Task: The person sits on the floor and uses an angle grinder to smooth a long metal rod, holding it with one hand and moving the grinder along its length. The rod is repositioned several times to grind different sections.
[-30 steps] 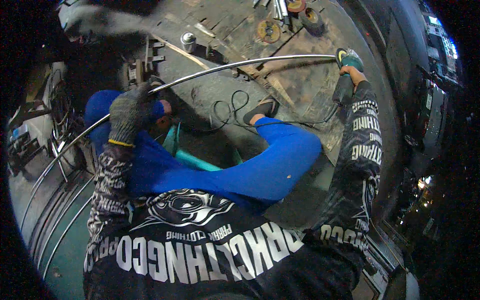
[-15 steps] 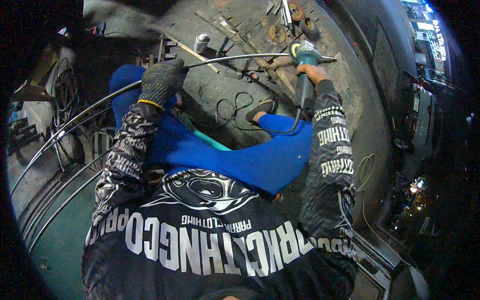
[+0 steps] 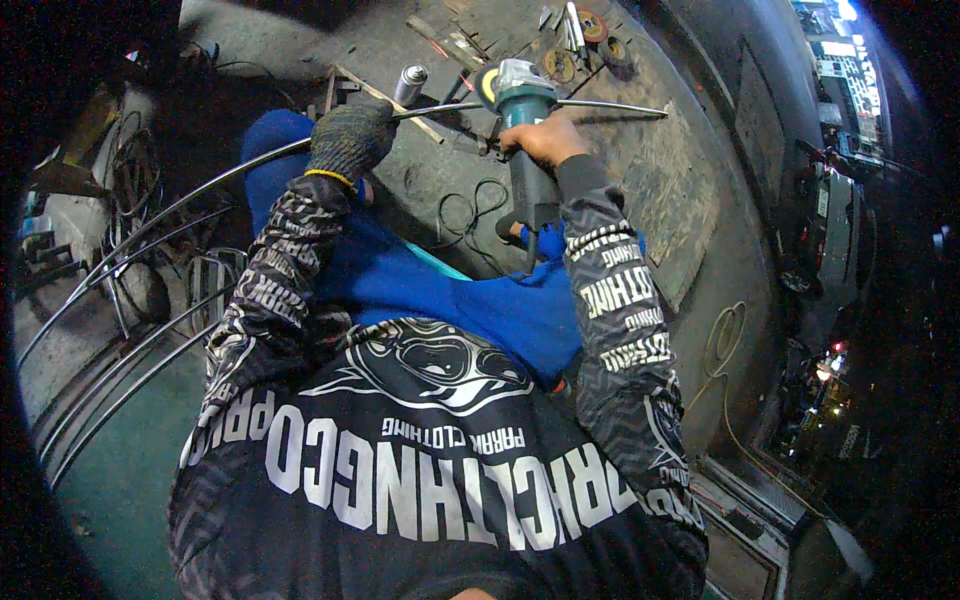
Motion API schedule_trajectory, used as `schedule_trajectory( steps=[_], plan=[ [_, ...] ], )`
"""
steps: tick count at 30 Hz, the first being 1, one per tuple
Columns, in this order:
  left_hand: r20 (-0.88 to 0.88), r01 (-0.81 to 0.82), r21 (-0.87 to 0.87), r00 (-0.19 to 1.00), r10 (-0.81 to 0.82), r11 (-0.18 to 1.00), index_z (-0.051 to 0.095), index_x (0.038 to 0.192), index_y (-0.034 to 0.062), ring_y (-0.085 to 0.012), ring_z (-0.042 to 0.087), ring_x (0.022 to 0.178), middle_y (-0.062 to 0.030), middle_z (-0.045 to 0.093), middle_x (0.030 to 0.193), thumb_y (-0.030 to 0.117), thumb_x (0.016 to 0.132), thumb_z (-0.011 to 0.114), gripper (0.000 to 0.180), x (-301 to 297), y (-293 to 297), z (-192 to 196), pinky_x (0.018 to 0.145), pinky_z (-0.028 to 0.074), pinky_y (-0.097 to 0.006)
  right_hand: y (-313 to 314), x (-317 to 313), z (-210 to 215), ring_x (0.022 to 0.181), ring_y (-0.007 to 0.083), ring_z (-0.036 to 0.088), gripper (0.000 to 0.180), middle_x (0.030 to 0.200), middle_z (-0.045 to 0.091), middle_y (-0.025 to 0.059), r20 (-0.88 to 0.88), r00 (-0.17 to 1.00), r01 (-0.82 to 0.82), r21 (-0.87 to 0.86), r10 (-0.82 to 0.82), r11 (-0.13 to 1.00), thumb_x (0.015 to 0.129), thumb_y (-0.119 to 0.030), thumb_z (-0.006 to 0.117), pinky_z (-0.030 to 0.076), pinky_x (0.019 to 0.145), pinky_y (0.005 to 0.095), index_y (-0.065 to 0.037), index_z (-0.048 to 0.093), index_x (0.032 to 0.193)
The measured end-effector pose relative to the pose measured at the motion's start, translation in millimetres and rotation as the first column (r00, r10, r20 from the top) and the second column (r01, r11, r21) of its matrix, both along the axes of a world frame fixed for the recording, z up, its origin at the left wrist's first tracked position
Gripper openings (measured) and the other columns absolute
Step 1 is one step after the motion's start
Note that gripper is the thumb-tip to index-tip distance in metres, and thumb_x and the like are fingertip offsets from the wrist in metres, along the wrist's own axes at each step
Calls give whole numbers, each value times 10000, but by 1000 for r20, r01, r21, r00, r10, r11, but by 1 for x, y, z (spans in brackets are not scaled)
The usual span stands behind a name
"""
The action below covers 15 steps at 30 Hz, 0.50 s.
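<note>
My left hand (image 3: 350, 140), in a dark knitted glove with a yellow cuff edge, is closed around a long thin metal tube (image 3: 220, 181). The tube runs from the lower left, through the glove, and on to the right. My bare right hand (image 3: 550, 138) grips a teal and black angle grinder (image 3: 528, 105). The grinder's yellowish disc (image 3: 488, 86) is against or just over the tube, right of my left hand; I cannot tell if they touch. A black cord (image 3: 530, 258) hangs from the grinder's rear end.
A spray can (image 3: 410, 84) stands beyond my left hand. Several worn discs (image 3: 590, 27) and metal strips lie at the far right on the floor. More metal tubes (image 3: 130, 395) lie at left. A coiled hose (image 3: 725, 340) rests at right, and a vehicle (image 3: 840, 230) stands farther off.
My right hand has brought the grinder leftward along the tube, closer to my left hand. My left hand, still around the tube, has shifted slightly right.
</note>
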<state>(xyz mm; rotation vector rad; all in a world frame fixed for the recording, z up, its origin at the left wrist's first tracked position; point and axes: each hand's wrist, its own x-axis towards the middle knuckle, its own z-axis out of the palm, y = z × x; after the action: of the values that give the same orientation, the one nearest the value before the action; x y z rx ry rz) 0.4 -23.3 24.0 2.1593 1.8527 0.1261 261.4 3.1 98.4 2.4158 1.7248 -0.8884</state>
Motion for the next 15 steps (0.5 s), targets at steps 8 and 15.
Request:
schedule_trajectory(
  steps=[8,15],
  plan=[
    [23,33,-12,999,-33,999,618,1006,128,-391,673,843,-168,696,917,291,932,471,232,-2,3,-5,760,502,-559,-3,-28,-14,1056,368,631,816,1152,627,265,-87,992,-91,-4,90,996,494,-363,841,512,902,390,128,603,1101],
    [1,-20,-98,1000,20,995,678,1031,119,-334,670,896,-157,686,963,344,922,508,302,6,7,9,761,533,-485,-12,-38,-11,942,332,662,705,1025,668,235,29,992,-122,20,122,992,466,-359,834,529,810,375,74,656,993]
  ],
)
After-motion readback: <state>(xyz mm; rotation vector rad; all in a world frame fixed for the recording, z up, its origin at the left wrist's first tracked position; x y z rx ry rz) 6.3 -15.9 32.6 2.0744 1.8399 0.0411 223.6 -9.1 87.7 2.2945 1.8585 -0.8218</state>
